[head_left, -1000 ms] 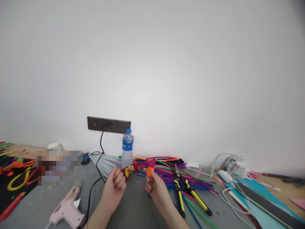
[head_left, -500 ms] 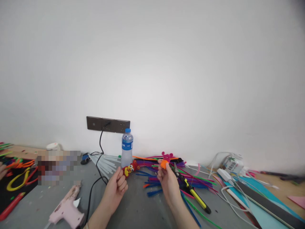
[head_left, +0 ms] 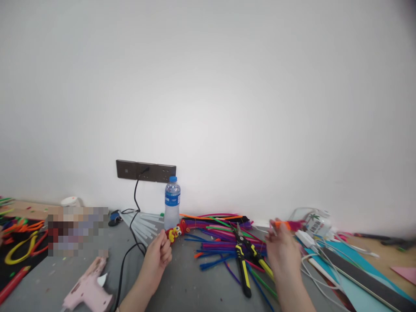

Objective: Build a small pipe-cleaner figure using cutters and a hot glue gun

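My left hand (head_left: 158, 255) is closed round the lower end of a small red pipe-cleaner figure (head_left: 177, 230) with googly eyes and yellow parts, held in front of the water bottle. Over to the right, my right hand (head_left: 284, 253) is blurred by motion. Between its fingers is an orange and magenta pipe-cleaner piece (head_left: 295, 225), which points right. Black and yellow pliers (head_left: 243, 268) lie with their handles apart, left of my right hand. Bundles of coloured pipe cleaners (head_left: 214, 247) spread beneath and behind the pliers.
A capped water bottle (head_left: 172, 203) stands by the wall under a socket strip (head_left: 130, 169). Glue sticks (head_left: 143, 225) and a pink glue gun (head_left: 89, 288) lie to the left. White cables (head_left: 320, 277), a clear jar (head_left: 318, 223) and blue sheets (head_left: 360, 271) are at right.
My right hand has moved right with the orange and magenta piece, away from the pliers, uncovering their second handle. My left hand has stayed nearly in place with the red figure.
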A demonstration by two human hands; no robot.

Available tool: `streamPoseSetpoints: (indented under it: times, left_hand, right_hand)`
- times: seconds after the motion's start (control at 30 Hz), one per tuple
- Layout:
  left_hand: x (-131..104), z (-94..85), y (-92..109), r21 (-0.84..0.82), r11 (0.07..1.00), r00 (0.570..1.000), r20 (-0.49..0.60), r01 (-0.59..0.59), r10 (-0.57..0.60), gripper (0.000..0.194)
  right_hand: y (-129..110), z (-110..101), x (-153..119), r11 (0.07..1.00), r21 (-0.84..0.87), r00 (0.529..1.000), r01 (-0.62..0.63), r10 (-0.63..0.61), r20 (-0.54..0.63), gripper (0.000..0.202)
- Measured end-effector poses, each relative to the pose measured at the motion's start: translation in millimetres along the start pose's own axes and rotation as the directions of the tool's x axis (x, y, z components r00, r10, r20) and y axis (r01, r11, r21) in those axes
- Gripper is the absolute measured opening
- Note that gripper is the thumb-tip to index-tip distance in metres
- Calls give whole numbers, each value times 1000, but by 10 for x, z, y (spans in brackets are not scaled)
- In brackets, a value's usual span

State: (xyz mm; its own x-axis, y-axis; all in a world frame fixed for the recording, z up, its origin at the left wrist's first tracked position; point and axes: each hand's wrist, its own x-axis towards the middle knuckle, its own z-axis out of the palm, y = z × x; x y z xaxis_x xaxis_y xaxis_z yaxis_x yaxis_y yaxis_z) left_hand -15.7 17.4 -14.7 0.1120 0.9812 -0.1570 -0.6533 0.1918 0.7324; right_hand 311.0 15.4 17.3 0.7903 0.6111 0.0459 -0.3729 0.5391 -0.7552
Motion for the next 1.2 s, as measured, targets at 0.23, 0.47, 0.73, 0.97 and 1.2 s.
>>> streamPoseSetpoints:
  times: [0.23,0.47,0.73,0.97,1.2]
  left_hand:
    - [-24,63,-45,246,961,991,-3,-129,133,48]
    - [-105,124,-98,355,928,980,193,-110,42,38]
    - [-37,7,-165,519,812,938,334,-268,97,37]
    - [-17,-3,-128,558,774,941,310,-299,139,34]
    - [-56,72,-92,536,798,945,302,-276,125,40]
  right_hand:
    - [480,497,-933,912,-392,761,-120,338,554,40]
    - [725,531,-1405,883,-470,520,-7,405,752,44]
    - [745,520,-1357,833,-553,550,-27,474,687,55]
    - [656,568,-1429,832,-554,496,-28,493,715,58]
    - [655,560,-1383,850,-527,500,-19,464,731,56]
